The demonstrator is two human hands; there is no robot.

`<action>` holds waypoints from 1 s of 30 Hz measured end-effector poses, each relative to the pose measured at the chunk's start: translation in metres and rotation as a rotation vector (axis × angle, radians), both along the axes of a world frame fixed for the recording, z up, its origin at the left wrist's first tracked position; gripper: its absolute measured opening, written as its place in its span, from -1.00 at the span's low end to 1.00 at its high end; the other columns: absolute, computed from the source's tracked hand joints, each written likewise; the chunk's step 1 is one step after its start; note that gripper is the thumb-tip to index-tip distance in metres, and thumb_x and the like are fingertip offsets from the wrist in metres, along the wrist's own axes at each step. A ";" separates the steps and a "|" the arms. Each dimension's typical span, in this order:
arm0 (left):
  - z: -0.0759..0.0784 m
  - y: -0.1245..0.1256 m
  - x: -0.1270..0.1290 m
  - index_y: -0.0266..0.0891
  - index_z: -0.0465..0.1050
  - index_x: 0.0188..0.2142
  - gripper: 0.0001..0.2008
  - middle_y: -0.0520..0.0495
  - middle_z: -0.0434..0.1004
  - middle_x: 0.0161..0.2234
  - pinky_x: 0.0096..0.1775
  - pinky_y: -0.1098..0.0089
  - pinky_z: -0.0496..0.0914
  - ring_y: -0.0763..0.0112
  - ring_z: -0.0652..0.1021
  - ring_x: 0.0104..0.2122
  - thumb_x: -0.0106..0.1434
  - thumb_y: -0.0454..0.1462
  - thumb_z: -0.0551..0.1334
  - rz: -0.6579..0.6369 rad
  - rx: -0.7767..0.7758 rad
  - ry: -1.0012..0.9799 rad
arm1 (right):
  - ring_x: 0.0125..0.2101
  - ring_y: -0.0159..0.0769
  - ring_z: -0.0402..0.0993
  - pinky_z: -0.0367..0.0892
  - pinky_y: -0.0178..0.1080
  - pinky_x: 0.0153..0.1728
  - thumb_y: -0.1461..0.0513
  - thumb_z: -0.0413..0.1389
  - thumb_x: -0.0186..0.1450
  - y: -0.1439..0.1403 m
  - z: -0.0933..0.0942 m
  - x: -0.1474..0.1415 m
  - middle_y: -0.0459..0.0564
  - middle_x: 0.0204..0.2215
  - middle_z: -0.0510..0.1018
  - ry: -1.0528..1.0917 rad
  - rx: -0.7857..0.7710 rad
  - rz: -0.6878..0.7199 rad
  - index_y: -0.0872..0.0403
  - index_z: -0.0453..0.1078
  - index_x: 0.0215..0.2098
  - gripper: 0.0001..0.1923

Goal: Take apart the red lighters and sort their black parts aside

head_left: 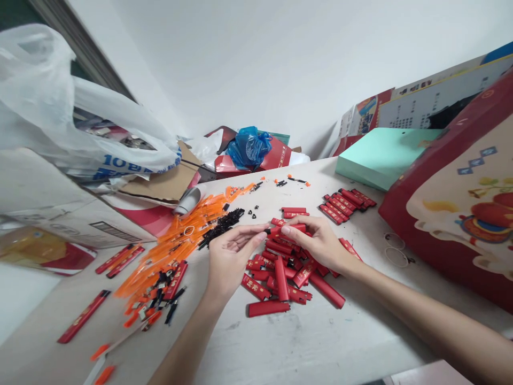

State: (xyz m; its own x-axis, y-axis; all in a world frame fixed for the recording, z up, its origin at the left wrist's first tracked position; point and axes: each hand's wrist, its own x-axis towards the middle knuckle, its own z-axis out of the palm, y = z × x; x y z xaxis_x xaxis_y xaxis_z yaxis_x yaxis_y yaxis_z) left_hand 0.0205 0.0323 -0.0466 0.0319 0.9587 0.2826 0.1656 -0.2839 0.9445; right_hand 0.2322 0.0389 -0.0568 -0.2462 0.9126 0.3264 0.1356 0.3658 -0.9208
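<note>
White walls close in a corner behind a pale, scuffed worktop [288, 342] crowded with small parts. Both hands meet over a loose pile of red lighter shells [280, 272] near the middle. The left hand [230, 256] has its fingers curled with thumb and forefinger pinched together at the tip, and the right hand [316, 240] pinches one red lighter shell [276, 231] from the other side, so the two hands grasp it between them just above the pile. The shells carry gold characters, too small to read.

Left of the pile lies a spread of orange plastic strips [180, 240] with a heap of small black parts [222, 224] beside it. More red shells lie singly toward the left edge. A neat row of red shells [347, 203] sits farther back on the right, near a mint-green box [380, 155]. A large red carton [460, 214] with printed fruit stands at the right edge. At the left, a white plastic bag [80, 123] shows blue print reading roughly "10", the rest unclear. A blue plastic bag [248, 147] rests in the far corner.
</note>
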 end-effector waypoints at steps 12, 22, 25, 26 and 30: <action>0.002 -0.001 0.005 -0.25 0.63 -0.18 -0.79 -0.16 0.72 -0.14 -0.04 0.33 0.59 0.23 0.69 -0.13 0.19 -0.24 0.45 -0.074 -0.147 -0.210 | -0.43 -0.34 0.38 0.24 -0.26 -0.38 -0.01 0.16 0.41 -0.001 -0.001 -0.002 -0.08 -0.42 0.54 0.106 -0.080 0.050 0.05 0.56 -0.28 -0.68; -0.003 0.001 0.007 -0.25 0.67 -0.25 -0.81 -0.12 0.70 -0.22 -0.20 0.51 0.55 0.44 0.64 -0.28 0.15 -0.22 0.49 -0.196 -0.355 -0.492 | -0.54 -0.42 0.21 0.12 -0.30 -0.52 -0.04 0.15 0.40 -0.001 -0.001 0.000 -0.15 -0.55 0.36 0.140 -0.223 0.270 0.09 0.50 -0.34 -0.63; -0.006 0.003 0.005 -0.26 0.68 -0.28 -0.81 -0.10 0.69 -0.26 -0.24 0.54 0.55 0.47 0.62 -0.30 0.13 -0.23 0.51 -0.289 -0.441 -0.568 | -0.50 -0.42 0.20 0.13 -0.31 -0.50 -0.04 0.16 0.39 -0.004 -0.002 -0.003 -0.14 -0.50 0.35 0.121 -0.211 0.290 0.09 0.46 -0.38 -0.62; -0.008 0.004 0.004 -0.26 0.68 -0.28 -0.81 -0.09 0.68 -0.26 -0.24 0.53 0.55 0.47 0.62 -0.30 0.11 -0.24 0.52 -0.324 -0.477 -0.591 | -0.49 -0.42 0.21 0.14 -0.31 -0.48 -0.03 0.17 0.39 -0.005 -0.001 -0.003 -0.13 -0.48 0.36 0.119 -0.204 0.302 0.09 0.46 -0.38 -0.63; -0.011 0.005 -0.001 -0.24 0.69 -0.28 -0.81 -0.07 0.67 -0.23 -0.28 0.54 0.56 0.48 0.62 -0.32 0.08 -0.28 0.54 -0.423 -0.568 -0.634 | -0.46 -0.42 0.22 0.15 -0.31 -0.46 0.00 0.15 0.41 -0.006 0.000 -0.004 -0.12 -0.45 0.40 0.107 -0.185 0.382 0.10 0.49 -0.31 -0.66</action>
State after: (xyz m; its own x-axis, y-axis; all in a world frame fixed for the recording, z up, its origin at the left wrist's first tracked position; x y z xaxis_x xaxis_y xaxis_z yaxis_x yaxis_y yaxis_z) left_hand 0.0193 0.0370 -0.0576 0.4081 0.9024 -0.1385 -0.4370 0.3263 0.8382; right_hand 0.2284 0.0334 -0.0563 -0.5511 0.8081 0.2080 -0.0776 0.1985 -0.9770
